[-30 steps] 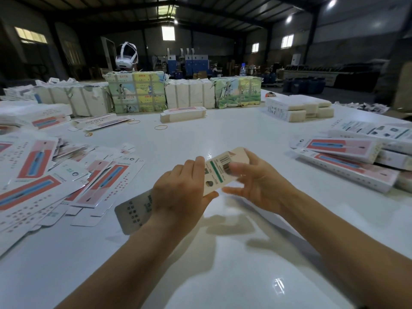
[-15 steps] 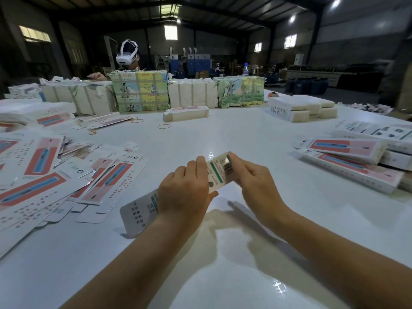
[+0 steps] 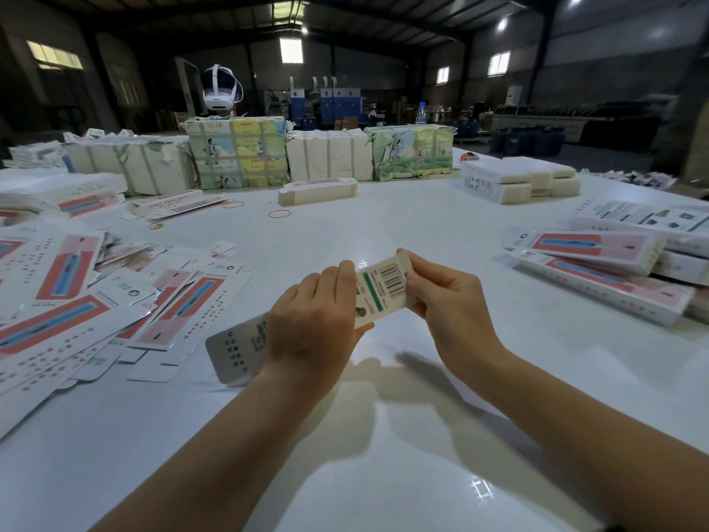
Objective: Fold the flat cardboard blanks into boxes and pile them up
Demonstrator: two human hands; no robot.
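I hold a long, narrow white box (image 3: 378, 291) with a barcode and green stripe above the white table (image 3: 383, 435). My left hand (image 3: 314, 320) grips its middle, fingers curled over the top; the box's near end sticks out lower left of that hand. My right hand (image 3: 449, 301) pinches the far end, fingers curled on the end flap. Flat pink-and-blue blanks (image 3: 76, 301) lie spread on the left. Folded boxes (image 3: 598, 270) are piled on the right.
Wrapped bundles (image 3: 238, 153) line the table's far side, with one folded box (image 3: 318, 190) and rubber bands (image 3: 279, 213) in front of them. White box stacks (image 3: 518, 178) sit at the far right. A person wearing a headset (image 3: 218, 90) is behind the bundles.
My right hand has closed in on the box's far end and folded the end flap down. The left hand keeps its grip in the same place.
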